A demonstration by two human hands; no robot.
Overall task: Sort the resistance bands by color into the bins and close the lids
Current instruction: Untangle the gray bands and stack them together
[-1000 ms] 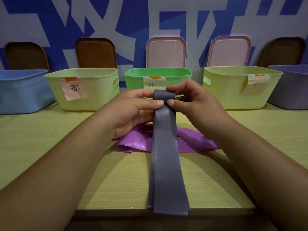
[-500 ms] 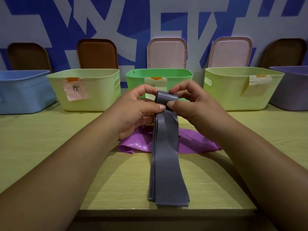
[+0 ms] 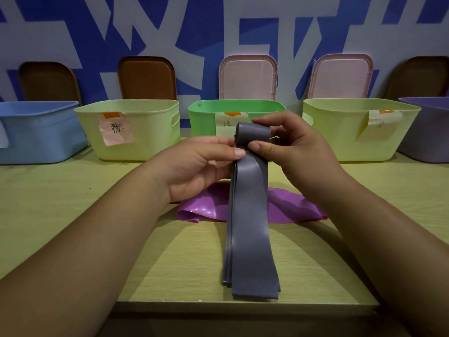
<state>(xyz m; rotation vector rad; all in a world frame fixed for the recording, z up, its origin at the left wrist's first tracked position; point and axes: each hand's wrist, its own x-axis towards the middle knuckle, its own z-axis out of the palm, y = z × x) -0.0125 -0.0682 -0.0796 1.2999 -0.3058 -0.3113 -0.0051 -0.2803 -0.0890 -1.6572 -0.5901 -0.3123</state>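
Over table (image 3: 73, 227), both hands (image 3: 194, 166) (image 3: 296, 152) pinching rolled grey band (image 3: 250, 215)

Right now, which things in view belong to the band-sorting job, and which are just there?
Job:
- grey band, pinched by left hand and right hand
- purple band on the table
- open bins
- lids leaning on the wall

Just there:
- table
- blue-and-white wall
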